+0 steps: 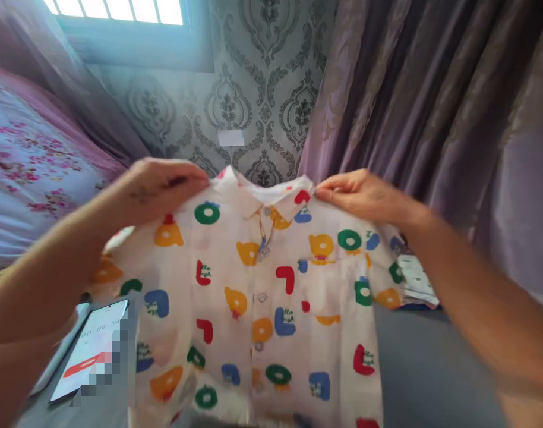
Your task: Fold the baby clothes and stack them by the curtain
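Observation:
A white short-sleeved button-up shirt (262,285) hangs upright in front of me, its buttoned front towards me. Coloured letter-like shapes in red, green, blue and yellow are printed over it. My left hand (169,184) pinches the shoulder on the left, close to the collar. On the other side, my right hand (358,193) grips the right shoulder beside the collar between thumb and fingers. The cloth is stretched between both hands, and its lower hem runs past the bottom of the view.
A phone (93,345) showing a timer lies on the grey surface (432,362) at lower left. Folded cloth (416,279) sits behind the right sleeve. Purple curtains (409,119) hang at right, floral fabric (35,166) at left, and patterned wallpaper (262,77) behind.

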`<action>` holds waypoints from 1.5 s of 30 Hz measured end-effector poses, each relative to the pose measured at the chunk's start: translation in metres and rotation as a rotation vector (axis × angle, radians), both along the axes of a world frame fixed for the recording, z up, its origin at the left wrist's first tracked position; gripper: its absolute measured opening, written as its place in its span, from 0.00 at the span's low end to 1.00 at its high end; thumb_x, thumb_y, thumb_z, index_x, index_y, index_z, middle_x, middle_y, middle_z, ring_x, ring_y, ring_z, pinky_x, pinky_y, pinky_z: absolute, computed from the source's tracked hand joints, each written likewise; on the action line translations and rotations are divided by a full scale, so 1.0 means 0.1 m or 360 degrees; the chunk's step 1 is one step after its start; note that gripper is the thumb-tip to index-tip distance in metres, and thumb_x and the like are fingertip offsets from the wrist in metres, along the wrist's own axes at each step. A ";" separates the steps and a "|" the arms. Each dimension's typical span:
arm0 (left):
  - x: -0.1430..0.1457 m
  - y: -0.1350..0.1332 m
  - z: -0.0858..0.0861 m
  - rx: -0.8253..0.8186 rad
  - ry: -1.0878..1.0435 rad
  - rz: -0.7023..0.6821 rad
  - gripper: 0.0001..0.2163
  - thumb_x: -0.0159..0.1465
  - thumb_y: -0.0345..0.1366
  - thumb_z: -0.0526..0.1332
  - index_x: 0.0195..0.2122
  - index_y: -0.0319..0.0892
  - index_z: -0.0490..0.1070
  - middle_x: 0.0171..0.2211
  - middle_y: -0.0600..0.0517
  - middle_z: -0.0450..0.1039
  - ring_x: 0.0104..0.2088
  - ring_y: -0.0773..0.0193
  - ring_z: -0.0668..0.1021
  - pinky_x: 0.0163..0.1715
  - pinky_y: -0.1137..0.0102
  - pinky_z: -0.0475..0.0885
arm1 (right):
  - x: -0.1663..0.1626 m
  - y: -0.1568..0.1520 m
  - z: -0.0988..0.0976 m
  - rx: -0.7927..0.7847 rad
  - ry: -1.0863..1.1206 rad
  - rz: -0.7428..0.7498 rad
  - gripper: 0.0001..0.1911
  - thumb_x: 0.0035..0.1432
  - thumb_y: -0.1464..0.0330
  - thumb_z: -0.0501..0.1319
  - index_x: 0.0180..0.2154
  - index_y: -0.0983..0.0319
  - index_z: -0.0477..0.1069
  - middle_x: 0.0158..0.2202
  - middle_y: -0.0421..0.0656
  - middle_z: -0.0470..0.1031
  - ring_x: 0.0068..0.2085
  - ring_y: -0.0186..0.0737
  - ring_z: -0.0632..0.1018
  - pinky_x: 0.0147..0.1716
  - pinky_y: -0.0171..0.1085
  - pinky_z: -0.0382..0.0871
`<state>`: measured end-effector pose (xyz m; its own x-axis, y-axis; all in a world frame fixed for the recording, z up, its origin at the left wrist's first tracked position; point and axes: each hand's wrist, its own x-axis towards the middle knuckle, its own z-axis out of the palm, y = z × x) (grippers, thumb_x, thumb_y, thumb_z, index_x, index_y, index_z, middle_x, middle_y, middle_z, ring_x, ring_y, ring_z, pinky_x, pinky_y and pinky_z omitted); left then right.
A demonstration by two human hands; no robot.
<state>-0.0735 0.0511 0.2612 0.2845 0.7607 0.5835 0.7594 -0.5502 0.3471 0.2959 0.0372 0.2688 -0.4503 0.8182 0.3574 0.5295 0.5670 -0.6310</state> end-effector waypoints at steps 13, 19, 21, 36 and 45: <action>0.50 0.90 -2.64 -0.0652 0.0766 0.0136 0.15 0.70 0.37 0.44 0.50 0.45 0.66 0.46 0.44 0.74 0.42 0.55 0.78 0.36 0.66 0.69 | -0.04 0.79 -2.30 -0.0069 -0.1365 -0.0522 0.17 0.69 0.61 0.47 0.50 0.53 0.71 0.41 0.46 0.80 0.41 0.46 0.80 0.36 0.37 0.64; 0.46 1.13 -2.69 -0.0472 0.1048 0.0122 0.15 0.69 0.31 0.45 0.54 0.43 0.63 0.47 0.42 0.71 0.44 0.54 0.76 0.39 0.64 0.70 | -0.03 1.03 -2.50 -0.0053 -0.1546 -0.0523 0.16 0.70 0.64 0.45 0.53 0.52 0.66 0.45 0.47 0.79 0.43 0.46 0.80 0.37 0.37 0.65; 0.45 1.23 -2.64 -0.0414 0.1089 0.0129 0.15 0.69 0.30 0.46 0.54 0.42 0.64 0.46 0.42 0.70 0.45 0.54 0.75 0.40 0.65 0.70 | -0.03 1.12 -2.54 -0.0042 -0.1572 -0.0517 0.17 0.70 0.66 0.44 0.54 0.52 0.65 0.46 0.48 0.78 0.43 0.47 0.80 0.37 0.38 0.66; 0.58 1.97 -2.67 -0.1002 0.0289 0.0178 0.18 0.64 0.45 0.48 0.30 0.41 0.73 0.27 0.46 0.75 0.32 0.57 0.76 0.30 0.69 0.67 | -0.19 1.77 -2.63 -0.0485 -0.0840 -0.0628 0.23 0.69 0.63 0.44 0.34 0.64 0.75 0.35 0.49 0.78 0.37 0.41 0.76 0.31 0.33 0.62; 0.71 1.96 -2.86 -0.0882 0.0007 0.0098 0.15 0.63 0.45 0.53 0.35 0.39 0.71 0.28 0.50 0.73 0.31 0.61 0.74 0.31 0.70 0.66 | -0.25 1.83 -2.74 -0.0497 -0.0641 -0.0597 0.14 0.65 0.62 0.54 0.38 0.63 0.73 0.36 0.43 0.77 0.36 0.37 0.75 0.32 0.31 0.61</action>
